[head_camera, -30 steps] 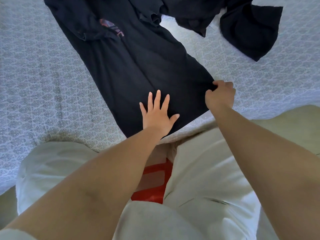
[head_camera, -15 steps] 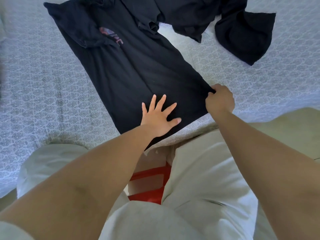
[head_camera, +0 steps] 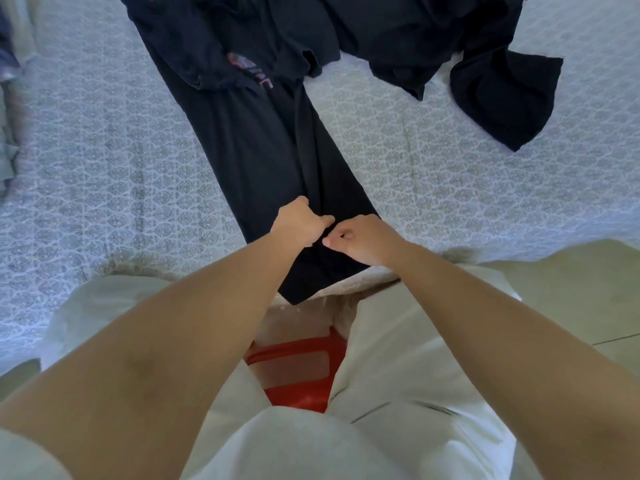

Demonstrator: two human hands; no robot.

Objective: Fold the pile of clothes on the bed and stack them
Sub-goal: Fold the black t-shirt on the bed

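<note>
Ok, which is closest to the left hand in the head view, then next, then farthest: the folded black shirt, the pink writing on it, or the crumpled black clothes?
1. Folded black shirt: directly under the left hand.
2. Pink writing: farther up the shirt.
3. Crumpled black clothes: top right of the bed.

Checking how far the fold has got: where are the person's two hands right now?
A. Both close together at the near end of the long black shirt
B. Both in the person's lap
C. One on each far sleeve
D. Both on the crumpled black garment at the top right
A: the left hand and right hand meet, fingers curled, on the near end of the black shirt.
</note>
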